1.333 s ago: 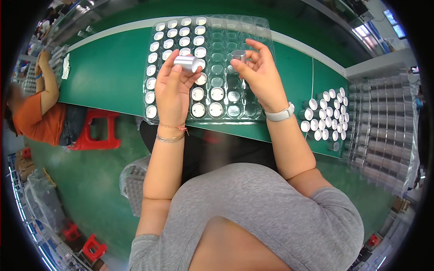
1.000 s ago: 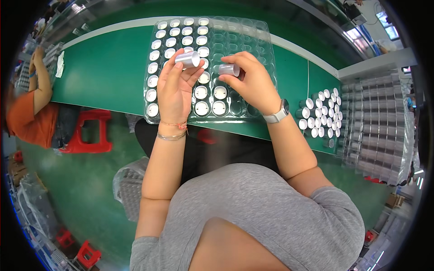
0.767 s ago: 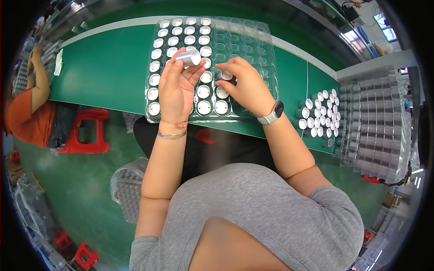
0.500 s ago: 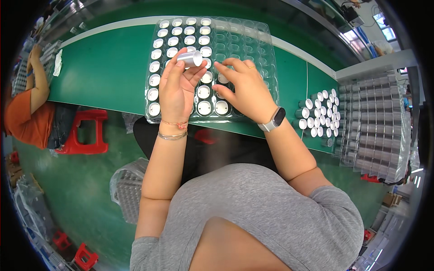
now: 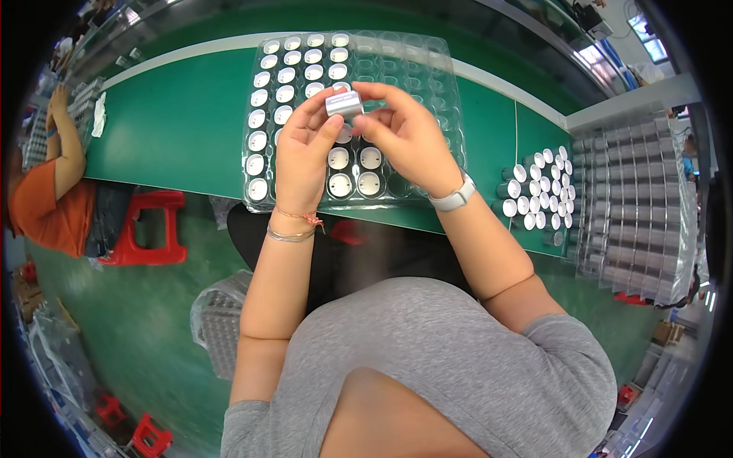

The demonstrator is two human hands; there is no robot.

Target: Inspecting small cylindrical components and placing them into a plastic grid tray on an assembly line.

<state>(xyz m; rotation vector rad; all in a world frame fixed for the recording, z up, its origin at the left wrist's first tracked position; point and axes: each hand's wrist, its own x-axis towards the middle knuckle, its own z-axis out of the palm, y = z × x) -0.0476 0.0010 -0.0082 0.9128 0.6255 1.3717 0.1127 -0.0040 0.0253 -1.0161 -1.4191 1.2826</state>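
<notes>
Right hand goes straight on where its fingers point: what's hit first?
Most likely the silver can held in the left hand; the right hand is close by its end, possibly touching, depth unclear.

Green surface carries tray and cylinders

A clear pocketed tray lies mid-surface. Silver-sided cylinders with white ends stand clustered well to its right. A crumpled white scrap lies near the left end.

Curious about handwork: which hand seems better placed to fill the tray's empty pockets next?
Probably the right hand: it's nearer the empty pockets of the clear tray; the left hand is over seated cylinders.
</notes>
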